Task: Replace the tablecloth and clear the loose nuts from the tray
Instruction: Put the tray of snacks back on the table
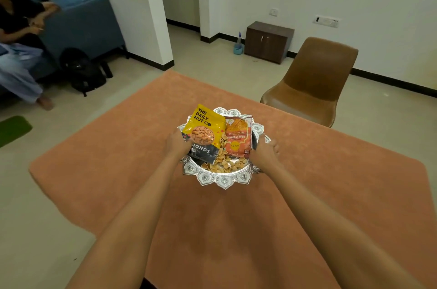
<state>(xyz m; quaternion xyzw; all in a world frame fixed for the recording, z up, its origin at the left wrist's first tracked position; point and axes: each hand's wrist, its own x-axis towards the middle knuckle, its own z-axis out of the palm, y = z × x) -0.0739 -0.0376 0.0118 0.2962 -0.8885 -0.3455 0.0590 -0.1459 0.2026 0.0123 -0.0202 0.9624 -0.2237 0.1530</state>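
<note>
An ornate silver tray (223, 181) sits in the middle of the table on an orange tablecloth (118, 147). On it lie a yellow and black almond packet (203, 128), an orange snack packet (237, 137) and several loose nut shells (224, 163). My left hand (176, 144) grips the tray's left rim beside the almond packet. My right hand (266, 153) grips the right rim, thumb up. Whether the tray rests on the cloth or is raised a little, I cannot tell.
A brown chair (314, 80) stands at the table's far right corner. A person sits on a blue sofa (89, 21) at the far left, with a black backpack (82, 71) on the floor. A small wooden cabinet (268, 41) stands against the back wall.
</note>
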